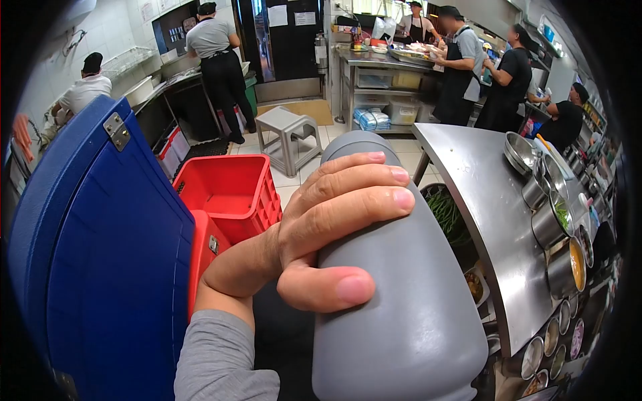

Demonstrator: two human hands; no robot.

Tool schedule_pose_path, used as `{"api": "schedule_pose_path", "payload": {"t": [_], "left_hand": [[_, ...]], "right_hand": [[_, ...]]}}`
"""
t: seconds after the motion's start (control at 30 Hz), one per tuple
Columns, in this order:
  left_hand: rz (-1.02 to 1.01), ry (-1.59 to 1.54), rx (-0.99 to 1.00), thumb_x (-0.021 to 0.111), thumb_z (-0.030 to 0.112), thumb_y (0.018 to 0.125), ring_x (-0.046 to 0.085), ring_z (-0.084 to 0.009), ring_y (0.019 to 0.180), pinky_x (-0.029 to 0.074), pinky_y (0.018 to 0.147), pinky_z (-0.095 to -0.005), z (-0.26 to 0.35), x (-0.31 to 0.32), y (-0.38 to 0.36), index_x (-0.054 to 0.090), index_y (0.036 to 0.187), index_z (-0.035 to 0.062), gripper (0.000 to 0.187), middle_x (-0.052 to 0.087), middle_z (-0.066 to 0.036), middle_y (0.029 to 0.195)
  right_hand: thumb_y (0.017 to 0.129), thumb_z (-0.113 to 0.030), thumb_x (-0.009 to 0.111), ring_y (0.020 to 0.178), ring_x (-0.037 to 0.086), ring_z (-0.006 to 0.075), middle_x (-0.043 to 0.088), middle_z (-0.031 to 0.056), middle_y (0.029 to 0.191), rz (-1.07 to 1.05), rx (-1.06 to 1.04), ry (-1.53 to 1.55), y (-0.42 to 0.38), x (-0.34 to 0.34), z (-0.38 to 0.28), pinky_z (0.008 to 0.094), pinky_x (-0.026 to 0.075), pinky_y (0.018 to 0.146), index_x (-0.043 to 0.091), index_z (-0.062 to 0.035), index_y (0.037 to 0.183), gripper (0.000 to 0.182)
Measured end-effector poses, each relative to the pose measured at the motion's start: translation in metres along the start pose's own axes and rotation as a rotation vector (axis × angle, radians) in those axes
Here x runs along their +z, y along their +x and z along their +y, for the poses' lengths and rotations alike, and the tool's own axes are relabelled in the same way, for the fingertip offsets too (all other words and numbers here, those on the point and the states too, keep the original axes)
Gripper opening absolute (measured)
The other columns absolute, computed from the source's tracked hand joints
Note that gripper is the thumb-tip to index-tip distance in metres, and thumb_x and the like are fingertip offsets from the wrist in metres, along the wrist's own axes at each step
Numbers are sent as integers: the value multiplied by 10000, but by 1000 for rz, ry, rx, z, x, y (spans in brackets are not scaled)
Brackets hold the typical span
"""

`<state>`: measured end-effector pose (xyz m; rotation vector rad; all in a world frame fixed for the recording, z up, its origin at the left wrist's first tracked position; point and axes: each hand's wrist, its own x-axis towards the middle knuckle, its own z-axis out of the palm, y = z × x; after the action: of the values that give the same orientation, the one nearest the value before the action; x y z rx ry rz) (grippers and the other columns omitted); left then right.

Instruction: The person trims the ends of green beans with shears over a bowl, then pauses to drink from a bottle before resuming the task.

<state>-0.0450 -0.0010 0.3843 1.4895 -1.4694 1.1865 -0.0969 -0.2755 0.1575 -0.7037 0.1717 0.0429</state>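
Note:
My left hand (338, 220) reaches in from the lower left, in a grey sleeve. Its fingers curve over the upper side of a large grey plastic container (408, 314), and the thumb presses on the near side. The container has a smooth, rounded body that narrows toward a ringed far end; its lower end runs out of view. To the left of the hand stands the raised blue lid (120, 234) of a cooler box, hinged to a red body (200, 257). My right hand does not show.
Beyond the hand are a red crate (227, 187) and a grey stool (289, 137). A steel table (481, 200) on the right bears pots and pans, with greens (445, 214) below its edge. Several people in dark caps stand at counters farther back.

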Motion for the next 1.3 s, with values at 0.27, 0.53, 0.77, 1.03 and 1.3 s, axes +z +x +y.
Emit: {"api": "schedule_pose_path", "payload": {"t": [0.27,0.53,0.77,1.03,1.3], "left_hand": [[9,39,41,667,188,867,632,-417,1034,497,927,-549,-1,-6,12,428,1232,178,437,587,-275,1178],[14,75,79,662,199,871,629,-419,1039,492,932,-554,3,-12,22,427,1239,188,436,586,-276,1182],[21,94,110,658,207,874,628,-421,1043,487,937,-557,3,-16,29,426,1244,197,436,586,-276,1186],[36,114,149,652,218,878,626,-424,1048,482,943,-562,0,-21,41,426,1250,208,435,585,-277,1191],[48,119,174,647,228,882,623,-426,1054,476,948,-566,2,-24,47,425,1256,218,435,585,-277,1195]], "right_hand": [[927,-373,634,925,580,181,623,94,1122,17,-27,-20,-1,-2,-5,315,447,808,490,-114,1323,495],[931,-352,638,940,585,195,603,107,1156,21,-81,-49,-6,10,-10,323,458,805,406,-104,1390,571],[931,-350,639,942,592,199,603,121,1151,-8,-56,-58,-7,11,-10,323,467,795,403,-100,1378,564],[930,-339,643,918,599,202,613,119,1124,-3,-39,-54,-8,9,-8,320,475,766,422,-94,1357,540],[915,-337,668,909,616,212,616,133,1116,-21,-49,-51,-10,13,-9,332,500,786,407,-81,1357,574]]}}
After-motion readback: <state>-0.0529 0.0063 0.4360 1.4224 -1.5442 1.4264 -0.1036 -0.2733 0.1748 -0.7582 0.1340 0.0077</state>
